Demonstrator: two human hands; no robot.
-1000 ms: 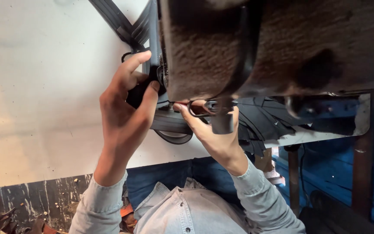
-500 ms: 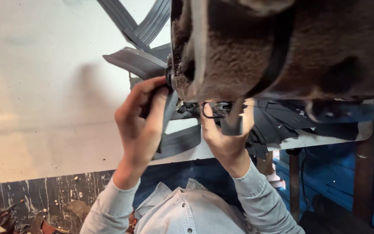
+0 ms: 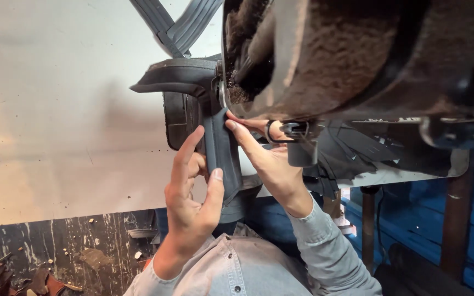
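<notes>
Surface: a pale cream worktable top (image 3: 56, 109), flat, lightly speckled, fills the left half of the view. Its edge drops to a dark, paint-scratched floor (image 3: 72, 252) with brown leather scraps (image 3: 6, 274) in the lower left corner. Blue-painted framework (image 3: 467, 219) and one rusty metal post (image 3: 368, 225) stand at right. A bulky brown, fuzz-coated machine head (image 3: 357, 55) hangs over the upper right.

Count: two hands, both the person's own, in light denim sleeves. One dark grey strip of stitched leather (image 3: 220, 148) runs up to the machine. Two grey ribbed straps (image 3: 176, 24) cross above. A heap of dark cut pieces (image 3: 352, 153) lies behind, number unclear.

Left hand (image 3: 193, 192): thumb and fingers clasp the grey strip from the side. Right hand (image 3: 270, 159): fingers flat, pressing the strip's upper part just under the machine.
</notes>
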